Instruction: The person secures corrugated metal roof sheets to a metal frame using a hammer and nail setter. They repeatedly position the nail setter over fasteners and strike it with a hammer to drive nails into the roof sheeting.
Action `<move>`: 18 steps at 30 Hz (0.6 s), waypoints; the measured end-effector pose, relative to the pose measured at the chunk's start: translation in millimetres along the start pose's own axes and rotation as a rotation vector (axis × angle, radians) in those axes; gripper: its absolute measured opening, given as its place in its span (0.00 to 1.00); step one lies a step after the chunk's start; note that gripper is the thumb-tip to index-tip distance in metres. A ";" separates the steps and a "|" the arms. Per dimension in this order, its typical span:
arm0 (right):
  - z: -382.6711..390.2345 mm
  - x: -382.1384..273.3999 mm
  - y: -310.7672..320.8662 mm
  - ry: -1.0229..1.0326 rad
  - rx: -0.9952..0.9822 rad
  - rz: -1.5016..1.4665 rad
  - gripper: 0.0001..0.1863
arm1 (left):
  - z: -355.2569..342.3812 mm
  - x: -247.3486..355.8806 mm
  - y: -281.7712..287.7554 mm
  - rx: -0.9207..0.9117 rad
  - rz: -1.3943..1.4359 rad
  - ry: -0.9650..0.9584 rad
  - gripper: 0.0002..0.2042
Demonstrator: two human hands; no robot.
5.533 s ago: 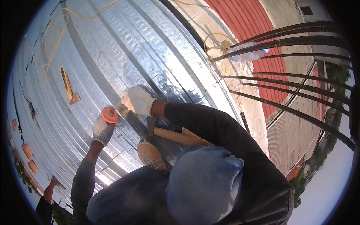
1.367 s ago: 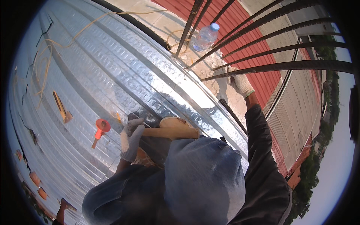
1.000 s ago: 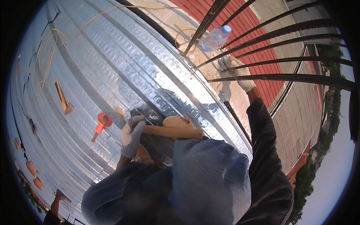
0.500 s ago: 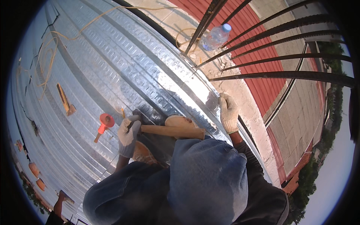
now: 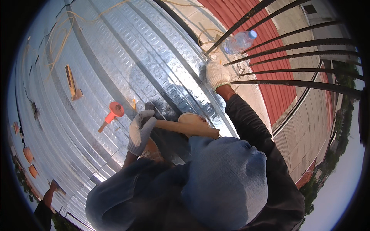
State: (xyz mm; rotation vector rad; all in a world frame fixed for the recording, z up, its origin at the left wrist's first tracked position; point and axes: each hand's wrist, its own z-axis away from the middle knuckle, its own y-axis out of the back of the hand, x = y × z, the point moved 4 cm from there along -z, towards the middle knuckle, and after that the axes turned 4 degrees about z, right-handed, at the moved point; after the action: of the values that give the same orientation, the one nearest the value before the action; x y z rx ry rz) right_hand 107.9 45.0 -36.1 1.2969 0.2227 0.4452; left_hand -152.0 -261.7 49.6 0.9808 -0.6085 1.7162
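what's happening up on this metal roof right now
A person crouches on corrugated metal sheeting. The gloved left hand grips a wooden-handled hammer against the sheet. The gloved right hand rests at the sheet's edge beside steel rebar. A plastic bottle and an orange tool lie nearby.

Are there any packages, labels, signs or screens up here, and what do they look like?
Plastic bottle: the only package; lies among the dark steel bars beyond the right hand; clear, blue cap; any label is too small to make out.
Signs and screens: none in view.
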 end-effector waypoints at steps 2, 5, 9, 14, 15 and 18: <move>1.8 -6.7 1.7 0.058 0.025 -0.016 0.12 | 3.1 -1.2 10.3 0.026 0.004 0.035 0.16; 4.3 -9.6 3.1 0.094 0.043 0.018 0.12 | 2.9 -6.2 14.2 0.026 -0.040 0.016 0.16; 5.0 -2.1 3.5 0.057 0.103 0.029 0.11 | -0.7 -5.1 3.8 -0.007 -0.064 0.019 0.16; -1.6 -0.8 4.6 -0.169 0.089 -0.114 0.12 | -7.4 -12.1 -2.1 -0.015 -0.061 0.010 0.16; -1.5 -1.9 6.7 -0.218 0.084 -0.157 0.12 | -7.4 -12.0 -0.7 -0.013 -0.071 0.011 0.16; 21.6 -12.3 30.9 -0.192 0.261 -0.325 0.11 | -3.4 -10.7 8.7 0.017 -0.129 0.016 0.17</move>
State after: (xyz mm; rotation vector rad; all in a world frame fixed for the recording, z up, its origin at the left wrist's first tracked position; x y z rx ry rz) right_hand 99.6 27.0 -1.8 1.5158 0.3319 0.0131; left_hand -159.7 -267.7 39.3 0.9958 -0.5101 1.6165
